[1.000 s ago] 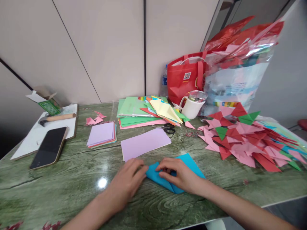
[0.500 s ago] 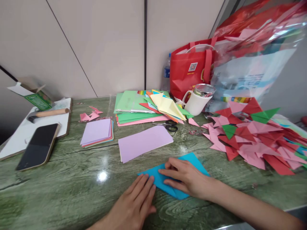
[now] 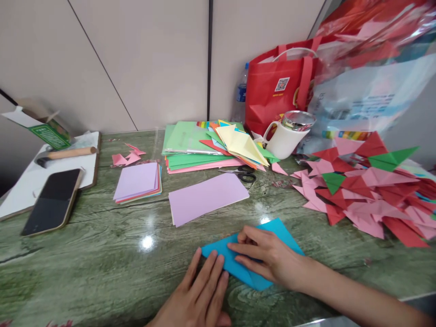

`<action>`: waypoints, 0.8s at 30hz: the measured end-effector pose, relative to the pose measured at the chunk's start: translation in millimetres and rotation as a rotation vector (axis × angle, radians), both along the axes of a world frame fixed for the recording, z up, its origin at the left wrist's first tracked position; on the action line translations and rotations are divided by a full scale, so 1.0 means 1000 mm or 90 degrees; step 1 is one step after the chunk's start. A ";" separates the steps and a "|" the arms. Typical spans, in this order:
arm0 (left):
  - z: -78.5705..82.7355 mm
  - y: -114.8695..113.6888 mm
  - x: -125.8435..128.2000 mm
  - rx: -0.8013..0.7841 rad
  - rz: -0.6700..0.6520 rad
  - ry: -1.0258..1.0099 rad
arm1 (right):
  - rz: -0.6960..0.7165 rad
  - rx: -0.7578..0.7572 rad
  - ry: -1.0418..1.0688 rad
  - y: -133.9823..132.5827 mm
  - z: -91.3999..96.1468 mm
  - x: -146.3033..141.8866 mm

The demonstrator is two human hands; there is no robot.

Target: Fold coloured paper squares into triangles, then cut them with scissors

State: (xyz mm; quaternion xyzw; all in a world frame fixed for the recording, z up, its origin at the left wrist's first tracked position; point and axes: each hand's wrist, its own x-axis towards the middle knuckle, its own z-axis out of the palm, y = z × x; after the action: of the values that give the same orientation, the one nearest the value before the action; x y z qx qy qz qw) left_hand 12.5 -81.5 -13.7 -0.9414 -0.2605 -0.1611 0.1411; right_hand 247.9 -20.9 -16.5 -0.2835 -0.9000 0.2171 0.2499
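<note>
A folded blue paper [image 3: 284,233] lies on the green marbled table [image 3: 102,254] near its front edge. My right hand [image 3: 269,257] lies flat on the blue paper, fingers stretched out to the left and pressing it down. My left hand [image 3: 200,295] rests flat beside it, fingers extended, with the fingertips touching the paper's left corner. Neither hand grips anything.
Behind lie a lilac sheet [image 3: 206,198], a small paper stack [image 3: 137,181], a big stack of coloured sheets [image 3: 200,152], scissors [image 3: 245,173] and a white mug [image 3: 285,137]. Folded paper pieces [image 3: 368,190] heap at right. A phone [image 3: 52,201] and hammer [image 3: 66,153] lie left. Red bag [image 3: 279,91] stands at the back.
My left hand has slid back toward me and flattened at the paper's left corner. My right hand's fingers have stretched out flat on the blue paper. The view shifted slightly.
</note>
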 end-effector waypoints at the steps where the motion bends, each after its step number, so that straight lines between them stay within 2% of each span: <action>1: 0.000 0.000 0.000 -0.002 0.001 0.001 | 0.001 -0.005 -0.002 0.000 0.000 0.000; 13: -0.001 0.000 0.001 -0.010 0.008 -0.001 | -0.003 -0.051 0.013 0.001 -0.002 0.002; 24: -0.003 -0.002 0.003 -0.024 0.016 -0.008 | -0.009 -0.053 0.042 0.002 -0.005 0.002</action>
State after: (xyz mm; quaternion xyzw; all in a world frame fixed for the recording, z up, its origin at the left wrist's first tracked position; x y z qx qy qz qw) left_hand 15.0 -83.0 -17.0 -0.9396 -0.2762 -0.1602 0.1236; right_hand 249.6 -19.2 -21.6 -0.2928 -0.8794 0.2619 0.2690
